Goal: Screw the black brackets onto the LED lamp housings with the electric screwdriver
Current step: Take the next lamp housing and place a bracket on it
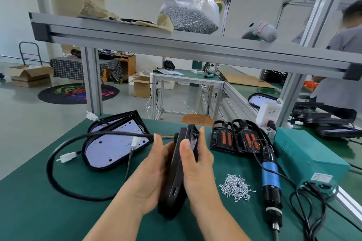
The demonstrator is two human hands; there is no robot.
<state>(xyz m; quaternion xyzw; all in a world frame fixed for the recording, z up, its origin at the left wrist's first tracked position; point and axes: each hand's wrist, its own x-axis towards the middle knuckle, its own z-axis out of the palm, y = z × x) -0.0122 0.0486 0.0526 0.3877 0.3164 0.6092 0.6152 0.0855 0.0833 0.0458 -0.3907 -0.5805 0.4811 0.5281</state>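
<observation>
Grips one black LED lamp housing (176, 178) on edge with both hands, just above the green mat (58, 211), near and central. Cups its left face with the left hand (154, 174), fingers curled round. Clasps its right face with the right hand (197, 166), thumb laid along the near rim. Shows coloured wires leaving its far end towards the left.

Judged to be at the positioning stage: no bracket visibly seated, no screw driven. To do it well, lay the housing flat and steady before letting go, and keep the wires out from beneath. Line the bracket's holes over the housing's, and seat each screw square before triggering. Reach right for both supplies: the screw pile (237, 188), then the electric screwdriver (271, 178) lying untouched just beyond it.

Further off, right of the hands: two black parts with orange inserts (225, 139) propped side by side, perhaps the brackets, hard to tell. On the left: a flat housing (115, 146) with LED board up, a leaning housing (121, 121) behind it, and a thick black cable (50, 172) looping past white connectors. Along the right edge: a teal power box (309, 154) and a white socket strip (268, 113). Overhead: an aluminium shelf (137, 35) carrying a clear bag of screws (190, 17). Beyond: pale workshop floor, cardboard boxes, another green bench, and a second person (340, 64) at far right.
</observation>
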